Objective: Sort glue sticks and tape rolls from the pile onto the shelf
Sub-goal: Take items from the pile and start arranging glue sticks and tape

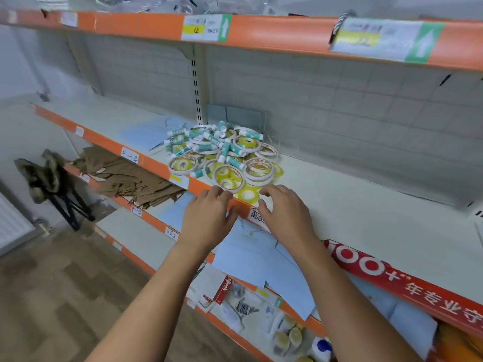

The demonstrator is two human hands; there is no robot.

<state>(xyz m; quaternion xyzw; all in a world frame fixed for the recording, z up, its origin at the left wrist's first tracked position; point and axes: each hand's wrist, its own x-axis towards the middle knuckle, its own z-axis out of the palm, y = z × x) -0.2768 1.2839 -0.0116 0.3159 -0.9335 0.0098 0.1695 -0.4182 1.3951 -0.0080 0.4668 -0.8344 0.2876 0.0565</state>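
A mixed pile (222,152) of teal-and-white glue sticks (206,147) and white-and-yellow tape rolls (228,177) lies on the white shelf (352,194) with an orange front edge. My left hand (209,218) hovers at the shelf's front edge just below the pile, fingers loosely curled, holding nothing. Beside it, my right hand (285,212) reaches over the edge with relaxed fingers near a flat yellow tape roll (247,194). Neither hand touches the pile.
Light blue paper sheets (146,131) lie left of the pile, and a grey divider (235,114) stands behind it. The shelf below holds brown paper bags (125,176) and blue sheets (261,259). A red banner (405,280) hangs at the right. An upper orange shelf (261,32) overhangs.
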